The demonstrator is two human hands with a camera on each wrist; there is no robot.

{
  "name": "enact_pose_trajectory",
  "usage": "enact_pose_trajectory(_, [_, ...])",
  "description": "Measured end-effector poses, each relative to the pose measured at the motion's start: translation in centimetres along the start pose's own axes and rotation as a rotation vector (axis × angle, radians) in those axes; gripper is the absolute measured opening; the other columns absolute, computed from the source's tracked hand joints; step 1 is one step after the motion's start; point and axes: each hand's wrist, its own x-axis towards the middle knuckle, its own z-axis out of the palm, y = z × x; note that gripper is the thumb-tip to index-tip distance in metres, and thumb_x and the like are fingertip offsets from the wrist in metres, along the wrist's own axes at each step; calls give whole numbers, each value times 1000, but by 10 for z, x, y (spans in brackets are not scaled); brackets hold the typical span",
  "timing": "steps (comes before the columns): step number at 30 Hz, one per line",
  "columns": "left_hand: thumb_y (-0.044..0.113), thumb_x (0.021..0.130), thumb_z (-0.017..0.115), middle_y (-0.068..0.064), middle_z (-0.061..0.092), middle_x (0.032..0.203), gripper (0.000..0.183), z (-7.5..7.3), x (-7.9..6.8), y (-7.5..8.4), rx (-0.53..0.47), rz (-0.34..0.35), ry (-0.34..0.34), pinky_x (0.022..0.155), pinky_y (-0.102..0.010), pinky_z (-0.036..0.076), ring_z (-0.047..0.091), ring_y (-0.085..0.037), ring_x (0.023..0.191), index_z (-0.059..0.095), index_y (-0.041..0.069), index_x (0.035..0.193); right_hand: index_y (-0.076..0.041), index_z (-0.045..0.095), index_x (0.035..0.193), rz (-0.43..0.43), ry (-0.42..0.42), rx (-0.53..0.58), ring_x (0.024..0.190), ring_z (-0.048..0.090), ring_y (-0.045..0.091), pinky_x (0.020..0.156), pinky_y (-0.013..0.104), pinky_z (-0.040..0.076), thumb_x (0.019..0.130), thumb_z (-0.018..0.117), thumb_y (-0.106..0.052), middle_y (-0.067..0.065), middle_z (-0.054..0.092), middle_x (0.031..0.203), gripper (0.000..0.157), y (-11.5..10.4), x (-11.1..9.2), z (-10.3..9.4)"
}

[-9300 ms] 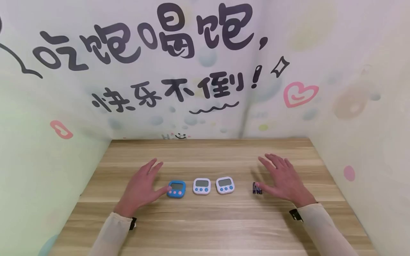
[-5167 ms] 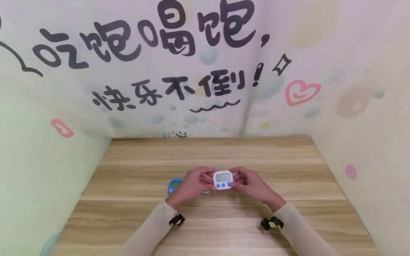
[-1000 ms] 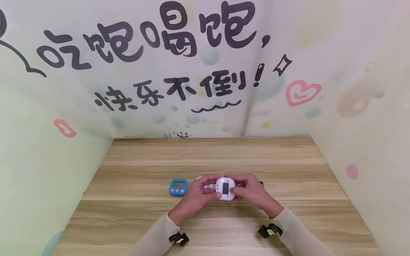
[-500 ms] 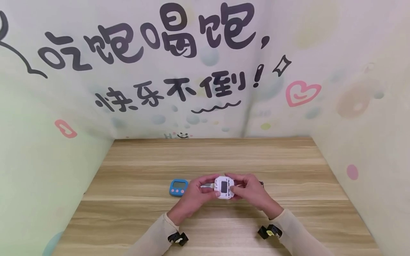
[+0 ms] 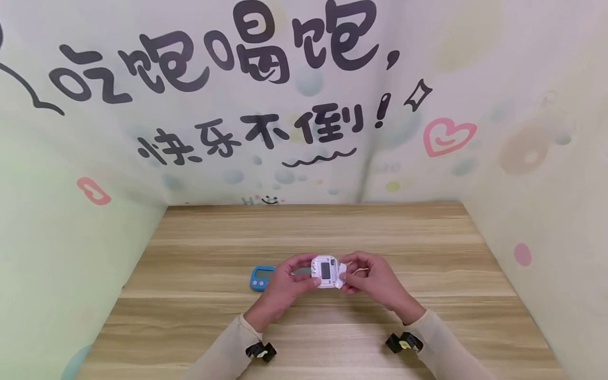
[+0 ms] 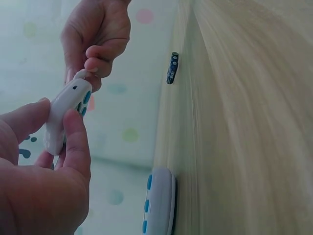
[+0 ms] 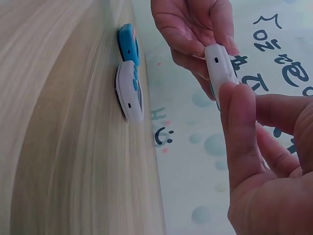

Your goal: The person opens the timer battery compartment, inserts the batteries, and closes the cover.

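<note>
A white digital timer (image 5: 325,271) is held up off the table, its back with a dark rectangle facing the head camera. My left hand (image 5: 284,285) grips its left side between thumb and fingers. With thumb and fingers my right hand (image 5: 372,277) pinches a small white battery cover (image 5: 342,274), tilted away from the timer's right edge. In the left wrist view that cover (image 6: 80,74) juts from the timer's end. Blue buttons (image 6: 86,97) show on the timer's front there.
On the wooden table (image 5: 304,227) a blue timer (image 5: 258,279) lies left of my hands. Beside it lies a second white timer (image 7: 129,93), mostly hidden by my left hand in the head view. Small dark batteries (image 6: 172,67) lie beyond, on the right-hand side.
The white timer was picked up from the table and turned back side up. In the last half second its battery cover has tilted away at the right, and both hands have risen slightly.
</note>
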Motion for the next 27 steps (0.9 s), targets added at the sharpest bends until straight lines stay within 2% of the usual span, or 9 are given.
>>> enact_pose_trajectory(2, [9,90,84,-20,62,138,60,-2,0,-1,1,0,3,90,-32,66,74,-25,108,62,11,145,3,66,125,-19,-16,-11,76,77,25,74,55,67,93,80,-6,15,73,93,36,1,0,-2])
enact_pose_trajectory(8, [4,89,83,-21,63,136,60,-6,1,-2,-12,-6,21,89,-31,66,73,-23,106,61,8,145,8,64,129,-67,-76,-60,82,76,38,75,55,66,96,76,-6,17,73,95,38,6,-3,-8])
enact_pose_trajectory(11, [1,89,82,-22,64,136,60,-7,1,-1,-13,-10,32,88,-31,66,72,-22,106,60,6,145,9,64,129,-54,-104,-78,81,75,36,76,53,67,96,75,-5,16,72,95,37,12,-3,-11])
enact_pose_trajectory(16, [-4,88,79,-24,63,136,61,-7,-1,1,-23,-16,20,88,-32,66,71,-21,104,58,3,145,7,66,127,-9,-151,-122,79,75,25,76,46,68,95,75,-2,13,69,94,34,23,-4,-13])
enact_pose_trajectory(21, [-6,88,77,-26,61,137,62,-8,-2,2,-40,-11,2,89,-34,66,71,-19,103,55,1,146,1,71,119,-6,-207,-246,76,72,18,69,34,67,95,77,-5,10,67,91,25,31,-7,-13])
enact_pose_trajectory(27, [-4,88,78,-26,61,136,62,-9,-3,3,-37,-7,1,88,-34,67,71,-19,103,55,1,146,-11,74,109,-39,-274,-402,69,69,14,59,24,58,94,78,-7,1,69,81,16,38,-11,-14])
